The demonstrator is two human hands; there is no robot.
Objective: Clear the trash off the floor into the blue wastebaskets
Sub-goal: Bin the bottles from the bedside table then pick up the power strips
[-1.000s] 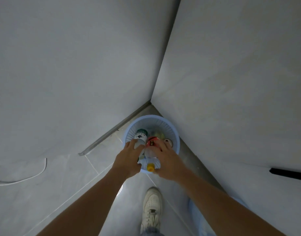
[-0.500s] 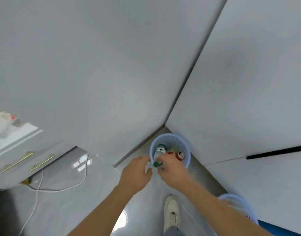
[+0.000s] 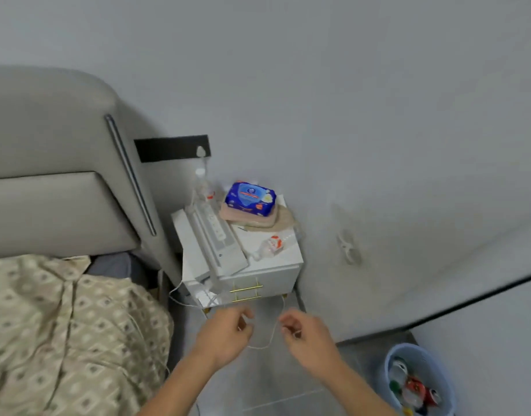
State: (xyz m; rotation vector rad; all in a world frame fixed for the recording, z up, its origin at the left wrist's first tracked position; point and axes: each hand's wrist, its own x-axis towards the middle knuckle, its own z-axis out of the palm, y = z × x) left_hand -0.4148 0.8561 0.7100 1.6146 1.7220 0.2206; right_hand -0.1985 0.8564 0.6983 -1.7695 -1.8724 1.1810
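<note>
A blue wastebasket (image 3: 389, 360) stands on the floor at the lower right, in the corner of the walls, with bottles and cans inside it. My left hand (image 3: 225, 333) and my right hand (image 3: 306, 334) hover side by side above the grey floor, left of the basket and in front of a white nightstand (image 3: 273, 276). Both hands hold nothing, their fingers loosely curled and apart. A crushed clear bottle with a red label (image 3: 270, 246) lies on the nightstand top.
The nightstand also carries a white power strip (image 3: 216, 225) and a blue tissue pack (image 3: 250, 198). A white cable (image 3: 273, 331) hangs from it between my hands. A bed with a patterned cover (image 3: 63, 331) and grey headboard (image 3: 48, 175) fills the left.
My hands let go of the bottles at the basket and pulled back empty. My view swung left, from the basket corner to the nightstand and bed.
</note>
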